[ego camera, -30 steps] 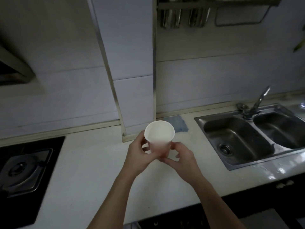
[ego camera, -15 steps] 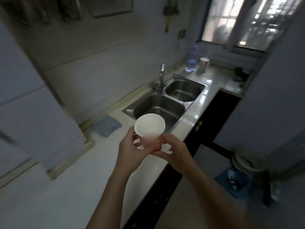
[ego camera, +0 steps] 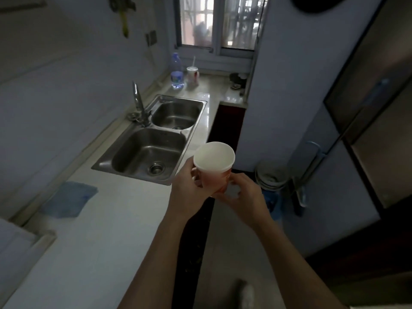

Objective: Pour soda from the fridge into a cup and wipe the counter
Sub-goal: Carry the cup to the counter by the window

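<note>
Roughly upright, long axis vertical, mouth up: cup [ego camera: 213, 157], centre frame, gripped low by left hand [ego camera: 186, 194] and right hand [ego camera: 246, 198]. Sink [ego camera: 99, 167] left; blue cloth [ego camera: 69, 198] on counter [ego camera: 100, 241], far left.

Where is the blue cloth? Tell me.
Head view, lower left: the blue cloth lies flat on the counter by the wall, just on the near side of the double sink.
</note>
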The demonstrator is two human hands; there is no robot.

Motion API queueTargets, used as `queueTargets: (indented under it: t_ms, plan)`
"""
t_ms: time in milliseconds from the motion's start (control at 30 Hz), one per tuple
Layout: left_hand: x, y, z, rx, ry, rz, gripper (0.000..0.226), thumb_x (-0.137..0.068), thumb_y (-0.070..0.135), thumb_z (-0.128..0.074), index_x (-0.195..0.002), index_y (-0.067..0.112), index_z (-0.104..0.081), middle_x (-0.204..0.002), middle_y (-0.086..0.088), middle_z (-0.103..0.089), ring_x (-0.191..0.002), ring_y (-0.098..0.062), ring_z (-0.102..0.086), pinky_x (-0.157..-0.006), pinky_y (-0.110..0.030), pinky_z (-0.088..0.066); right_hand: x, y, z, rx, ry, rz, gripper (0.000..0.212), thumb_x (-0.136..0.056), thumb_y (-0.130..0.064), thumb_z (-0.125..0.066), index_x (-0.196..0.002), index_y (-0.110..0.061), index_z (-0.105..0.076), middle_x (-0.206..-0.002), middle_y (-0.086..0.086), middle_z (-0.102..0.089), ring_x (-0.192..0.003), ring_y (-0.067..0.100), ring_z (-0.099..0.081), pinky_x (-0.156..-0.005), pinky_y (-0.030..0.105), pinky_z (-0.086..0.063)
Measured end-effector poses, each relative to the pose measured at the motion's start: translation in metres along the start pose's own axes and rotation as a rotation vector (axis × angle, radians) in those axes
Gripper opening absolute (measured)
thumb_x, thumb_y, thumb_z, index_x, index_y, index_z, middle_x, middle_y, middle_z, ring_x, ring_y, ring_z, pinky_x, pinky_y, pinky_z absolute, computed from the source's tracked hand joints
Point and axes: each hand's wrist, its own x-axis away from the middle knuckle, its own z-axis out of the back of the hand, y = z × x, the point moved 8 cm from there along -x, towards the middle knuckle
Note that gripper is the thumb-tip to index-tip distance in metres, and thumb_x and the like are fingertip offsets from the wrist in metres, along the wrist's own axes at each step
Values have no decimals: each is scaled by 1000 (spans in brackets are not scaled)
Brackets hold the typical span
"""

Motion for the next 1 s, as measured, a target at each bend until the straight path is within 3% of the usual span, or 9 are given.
queueTargets:
  t_ms: [167, 267, 433, 667, 867, 1000]
  plan:
    - [-21, -2, -33, -27, -44, -13, 82, -67, 29, -90, -137, 25, -47, -128, 9, -58, -117, -6, -57, -89, -25, -57, -8, 34, 17, -12, 33, -90, 56, -73, -43, -83, -122, -23, -66, -106, -6, -66, -96, 7, -57, -76, 20, -42]
    - [-42, -4, -52, -39, -54, -4, 75, -67, 28, -90, -130, 29, -49, -119, 22, -58, -110, 5, -58, -84, -16, -55, -21, 57, 23, -6, 69, -84, 56, -72, -44, -83, -121, -21, -68, -104, -8, -64, -94, 7, -58, -74, 17, -40]
    - [-92, -17, -85, -27, -65, 43, 73, -66, 30, -91, -126, 35, -51, -116, 30, -58, -113, 8, -56, -86, -19, -54, -63, 97, 33, -41, 125, -53, 66, -71, -62, -69, -121, -19, -67, -102, -15, -56, -90, 5, -57, -73, 14, -40]
    - [-186, -18, -149, -45, -27, 54, 80, -67, 27, -91, -136, 24, -51, -128, 12, -62, -119, -8, -59, -94, -29, -55, -149, 173, 63, -106, 72, -95, 68, -72, -69, -63, -125, -27, -64, -109, -10, -64, -101, 7, -59, -85, 31, -52]
    - [-262, -12, -195, -13, 20, 54, 76, -70, 22, -90, -135, 22, -52, -126, 12, -63, -116, -3, -60, -91, -20, -53, -229, 224, 94, -42, 32, -50, 70, -76, -77, -55, -128, -30, -60, -118, -12, -65, -108, 4, -55, -89, 25, -48]
    - [-298, -19, -212, -14, 42, 59, 74, -70, 20, -90, -135, 21, -53, -126, 10, -64, -117, -5, -60, -92, -22, -54, -265, 245, 98, -73, 8, -16, 67, -79, -74, -56, -127, -28, -60, -116, -9, -65, -106, 3, -57, -89, 27, -50]
